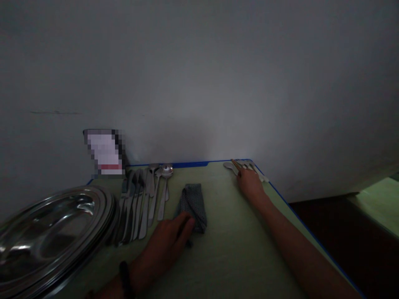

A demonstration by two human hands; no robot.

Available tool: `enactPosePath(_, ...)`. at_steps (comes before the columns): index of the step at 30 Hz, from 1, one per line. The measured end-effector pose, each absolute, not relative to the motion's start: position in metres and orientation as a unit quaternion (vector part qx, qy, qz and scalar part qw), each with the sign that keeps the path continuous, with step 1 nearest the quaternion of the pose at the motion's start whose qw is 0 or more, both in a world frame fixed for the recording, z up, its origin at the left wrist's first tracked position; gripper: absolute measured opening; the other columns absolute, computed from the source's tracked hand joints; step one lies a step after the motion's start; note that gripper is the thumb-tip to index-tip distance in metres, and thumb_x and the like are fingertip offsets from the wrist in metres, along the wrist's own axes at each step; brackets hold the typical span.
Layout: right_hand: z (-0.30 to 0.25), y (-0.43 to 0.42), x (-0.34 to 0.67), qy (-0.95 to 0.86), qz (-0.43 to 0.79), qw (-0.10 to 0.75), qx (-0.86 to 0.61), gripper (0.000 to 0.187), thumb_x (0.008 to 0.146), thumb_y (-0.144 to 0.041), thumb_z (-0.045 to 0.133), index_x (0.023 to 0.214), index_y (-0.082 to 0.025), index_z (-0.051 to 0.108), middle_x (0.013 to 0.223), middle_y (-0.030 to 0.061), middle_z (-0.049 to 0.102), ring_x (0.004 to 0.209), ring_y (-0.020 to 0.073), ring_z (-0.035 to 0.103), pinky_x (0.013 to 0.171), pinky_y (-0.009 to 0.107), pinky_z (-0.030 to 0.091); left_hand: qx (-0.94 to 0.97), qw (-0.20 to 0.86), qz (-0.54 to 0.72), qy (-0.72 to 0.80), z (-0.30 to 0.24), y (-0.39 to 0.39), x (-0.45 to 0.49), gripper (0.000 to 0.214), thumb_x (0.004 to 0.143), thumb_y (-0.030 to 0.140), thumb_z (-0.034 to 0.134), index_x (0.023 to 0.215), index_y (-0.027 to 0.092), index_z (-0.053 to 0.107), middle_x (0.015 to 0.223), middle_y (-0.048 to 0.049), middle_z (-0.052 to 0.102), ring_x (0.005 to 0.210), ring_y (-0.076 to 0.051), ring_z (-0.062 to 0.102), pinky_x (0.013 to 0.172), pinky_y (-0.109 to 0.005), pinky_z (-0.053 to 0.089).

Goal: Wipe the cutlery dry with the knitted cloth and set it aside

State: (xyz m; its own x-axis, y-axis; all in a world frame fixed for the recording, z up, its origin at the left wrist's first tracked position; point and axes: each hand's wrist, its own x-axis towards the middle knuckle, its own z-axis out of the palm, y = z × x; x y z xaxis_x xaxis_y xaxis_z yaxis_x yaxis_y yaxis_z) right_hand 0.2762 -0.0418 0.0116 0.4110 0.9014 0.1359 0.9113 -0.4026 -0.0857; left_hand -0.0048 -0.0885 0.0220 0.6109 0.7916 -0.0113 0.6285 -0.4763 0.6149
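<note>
My left hand (pixel 171 238) is closed at the near left corner of a folded dark patterned cloth (pixel 195 203), its thumb and fingers gripping the edge. At the table's far right corner, my right hand (pixel 249 182) reaches over a small group of cutlery. A spoon (pixel 229 166) lies just left of its fingers, and several forks (pixel 247 163) show beyond them. A thin brown strip (pixel 236 164) points out from the fingers. The fingers are bent down, and what they hold is hidden.
Stacked oval metal trays (pixel 104 203) fill the left. Beside them lie several table knives (pixel 132 211) and more spoons (pixel 167 170). A blurred-out phone-like object (pixel 104 151) leans on the wall (pixel 199 83). The green table (pixel 224 249) has a blue edge.
</note>
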Motion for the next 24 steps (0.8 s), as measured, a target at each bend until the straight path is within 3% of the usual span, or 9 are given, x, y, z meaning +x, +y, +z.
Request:
enactPosePath(12, 0.007, -0.036, 0.279, -0.539, -0.06, 0.103, -0.834, 0.036, 0.087, -0.014, 0.031, 0.114, -0.01, 0.054, 0.103, 0.0171, 0.061, 0.089, 0.0252, 0.06, 0.071, 0.032, 0.043, 0.85, 0.288, 0.129, 0.423, 0.019, -0.086, -0.004, 0.03, 0.092, 0.035, 0.029, 0.082, 0.019, 0.052, 0.068, 0.0006, 0.06, 0.061, -0.015, 0.059, 0.057, -0.024, 0.038)
enactPosePath(17, 0.006, -0.037, 0.277, -0.54, -0.068, 0.122, -0.83, 0.035, 0.087, -0.013, 0.029, 0.112, -0.01, 0.054, 0.105, 0.0168, 0.059, 0.088, 0.0241, 0.059, 0.071, 0.032, 0.043, 0.853, 0.285, 0.119, 0.421, 0.019, -0.086, -0.004, 0.03, 0.092, 0.034, 0.029, 0.079, 0.019, 0.051, 0.066, 0.0005, 0.06, 0.059, -0.015, 0.059, 0.056, -0.023, 0.038)
enactPosePath(21, 0.003, -0.044, 0.252, -0.617, -0.066, 0.208, -0.756, 0.024, 0.086, -0.018, 0.037, 0.099, -0.015, 0.057, 0.106, 0.0133, 0.057, 0.088, 0.0212, 0.058, 0.075, 0.031, 0.043, 0.851, 0.289, 0.13, 0.419, 0.017, -0.089, -0.005, 0.029, 0.093, 0.035, 0.031, 0.081, 0.019, 0.052, 0.065, 0.001, 0.06, 0.058, -0.015, 0.059, 0.054, -0.023, 0.038)
enactPosePath(24, 0.001, -0.052, 0.223, -0.673, 0.002, 0.315, -0.67, 0.024, 0.089, -0.027, 0.035, 0.094, -0.015, 0.055, 0.092, 0.0093, 0.061, 0.08, 0.0176, 0.058, 0.074, 0.028, 0.043, 0.851, 0.285, 0.15, 0.415, 0.016, -0.092, -0.007, 0.026, 0.093, 0.034, 0.032, 0.085, 0.019, 0.052, 0.068, 0.0015, 0.061, 0.06, -0.014, 0.059, 0.055, -0.023, 0.038)
